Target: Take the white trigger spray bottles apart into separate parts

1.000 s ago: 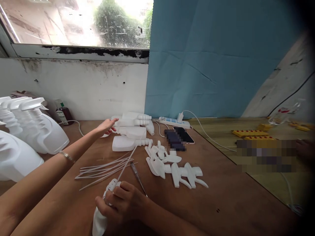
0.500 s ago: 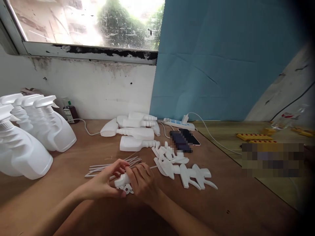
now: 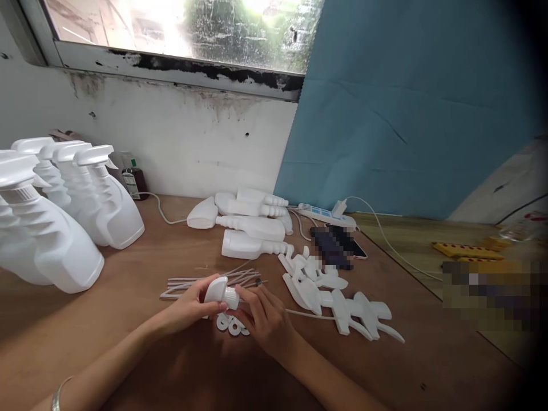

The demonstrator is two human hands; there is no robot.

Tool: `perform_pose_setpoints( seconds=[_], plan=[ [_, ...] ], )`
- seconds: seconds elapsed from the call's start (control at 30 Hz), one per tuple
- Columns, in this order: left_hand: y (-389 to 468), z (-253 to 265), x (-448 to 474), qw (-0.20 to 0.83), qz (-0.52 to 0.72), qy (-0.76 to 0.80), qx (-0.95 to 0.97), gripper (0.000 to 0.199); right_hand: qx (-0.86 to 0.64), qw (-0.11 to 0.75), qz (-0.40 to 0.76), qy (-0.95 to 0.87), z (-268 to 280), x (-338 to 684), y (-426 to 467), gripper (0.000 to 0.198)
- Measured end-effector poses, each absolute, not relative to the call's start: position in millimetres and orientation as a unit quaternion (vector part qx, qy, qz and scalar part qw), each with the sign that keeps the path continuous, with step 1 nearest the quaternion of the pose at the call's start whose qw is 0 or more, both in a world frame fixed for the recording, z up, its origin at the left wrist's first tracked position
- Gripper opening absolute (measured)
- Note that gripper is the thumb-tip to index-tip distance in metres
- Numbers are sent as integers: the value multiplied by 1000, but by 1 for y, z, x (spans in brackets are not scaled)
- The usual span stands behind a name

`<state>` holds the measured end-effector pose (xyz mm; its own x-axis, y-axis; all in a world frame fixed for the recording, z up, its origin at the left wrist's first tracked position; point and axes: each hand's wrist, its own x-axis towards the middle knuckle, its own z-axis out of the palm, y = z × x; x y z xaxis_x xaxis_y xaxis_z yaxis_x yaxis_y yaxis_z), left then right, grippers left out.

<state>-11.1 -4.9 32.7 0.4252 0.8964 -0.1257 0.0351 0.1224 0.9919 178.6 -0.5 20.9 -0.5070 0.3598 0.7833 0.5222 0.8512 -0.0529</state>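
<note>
Both hands are together, clamped on one white trigger spray head (image 3: pixel 217 290) held just above the near part of the bench (image 3: pixel 141 359). The left hand (image 3: pixel 186 308) grips its body between thumb and fingers; the right hand (image 3: pixel 268 319) is closed at its ribbed collar (image 3: pixel 232 297). One thin white dip tube (image 3: pixel 312 315) sticks out beyond the right hand; its other end is hidden by the fingers.

Just below the spray head lie at least three white ring washers (image 3: pixel 230 328). Behind the hands is a loose bundle of dip tubes (image 3: pixel 184 280), too overlapped to count. To the right sits a pile of white trigger spray heads (image 3: pixel 341 311), at least four, two of them side by side at its right end. Farther back, at least six white bottles (image 3: pixel 242 244) lie on their sides. At far left stand assembled spray bottles (image 3: pixel 68 251), four or more, near one dark brown bottle (image 3: pixel 135 180). Two phones (image 3: pixel 349 242) lie before one power strip (image 3: pixel 321 213) bearing one white charger (image 3: pixel 339 208).
</note>
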Motion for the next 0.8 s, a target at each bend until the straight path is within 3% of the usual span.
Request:
perform_pose_setpoints(
  seconds=[0.33,0.8],
  plan=[
    [-4,25,-11,641,318,442,541,42,-214,426,-111,-872,16,176,-3,15],
    [-3,29,-8,650,302,428,551,33,-229,400,-138,-877,14,175,-5,11]
  ],
)
